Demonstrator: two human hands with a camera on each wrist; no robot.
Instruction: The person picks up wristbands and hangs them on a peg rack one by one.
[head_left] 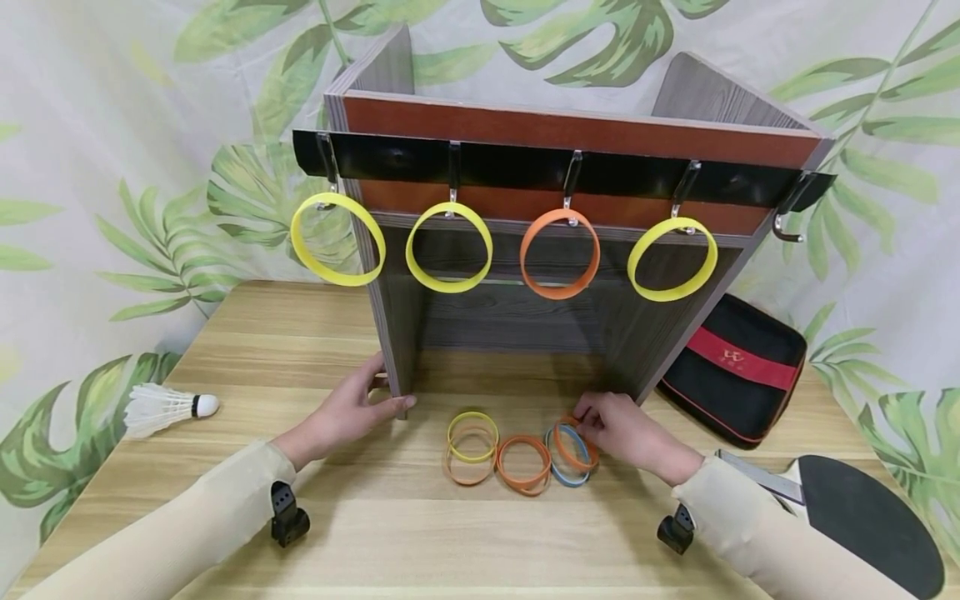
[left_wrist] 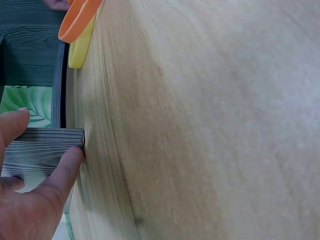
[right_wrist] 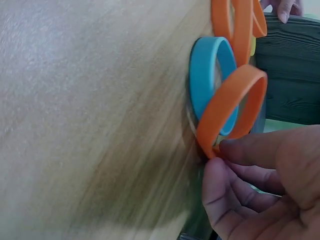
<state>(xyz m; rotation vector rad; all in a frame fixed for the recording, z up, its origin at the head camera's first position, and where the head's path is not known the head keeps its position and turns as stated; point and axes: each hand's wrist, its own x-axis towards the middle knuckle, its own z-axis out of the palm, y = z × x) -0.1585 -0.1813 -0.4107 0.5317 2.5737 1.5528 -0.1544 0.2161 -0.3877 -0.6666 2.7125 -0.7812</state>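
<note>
Beneath the hook rail: an orange ring, the piece being worked, is tilted over the table, overlapping a blue ring. From my remote feed I cannot tell whether its lower edge bears on anything.
Right hand: thumb and forefinger pinch that orange ring by its edge, a narrow hold.
Left hand: grips the left side panel of the wooden unit low down, thumb at the front edge, fingers round the outer side; I read this as bracing.
Hooks: I count five. Four bear one ring each, left to right: yellow, yellow, orange, yellow. The end hook on the right is bare.
Loose rings: one yellow ring overlapping an orange one; orange rings bunched beside them, number unclear to me.
Step in hand: pick-up, in my judgement; ring secured but not yet clear of the blue one. Hanging looks four hooks along.
Next move: I think it calls for lifting straight off the blue ring without dragging it, then turning the band to face the bare hook.
Risk: a fingertip pinch this slight could slip if the rings catch.
</note>
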